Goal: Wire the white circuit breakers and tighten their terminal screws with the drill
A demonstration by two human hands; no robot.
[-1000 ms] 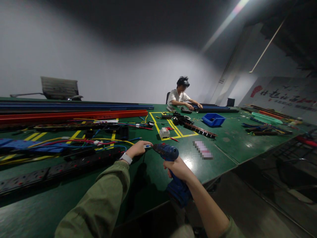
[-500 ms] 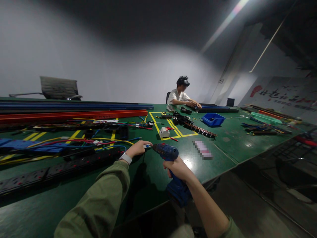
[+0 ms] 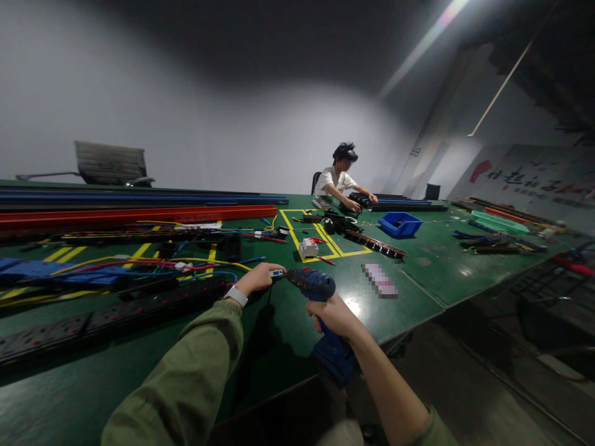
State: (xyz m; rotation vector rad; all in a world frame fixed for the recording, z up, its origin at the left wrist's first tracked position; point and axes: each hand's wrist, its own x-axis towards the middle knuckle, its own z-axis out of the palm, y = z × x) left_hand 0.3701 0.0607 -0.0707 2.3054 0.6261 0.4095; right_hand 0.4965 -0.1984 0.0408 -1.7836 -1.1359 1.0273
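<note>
My right hand (image 3: 330,311) is wrapped round the grip of a blue cordless drill (image 3: 316,285), its chuck pointing left. My left hand (image 3: 255,279), with a pale watch band at the wrist, pinches a small white part with a blue mark (image 3: 276,273). The drill's front end meets or nearly meets this part; I cannot tell if they touch. Just beyond them, a white circuit breaker (image 3: 308,248) stands on the green table. Left of my left hand lies a long black socket strip (image 3: 116,313), with red, yellow and blue wires (image 3: 186,266) behind it.
A blue bin (image 3: 400,224) and a copper-coloured strip (image 3: 376,243) lie past the breaker. A pixelated flat thing (image 3: 380,280) is to the right. Orange channel (image 3: 139,215) runs along the left. Across the table sits a co-worker (image 3: 341,179). The table edge is close to me.
My hands, the drill and the small part hold almost the same place. Across the table, one of the co-worker's hands has moved left and toward me, onto a dark item.
</note>
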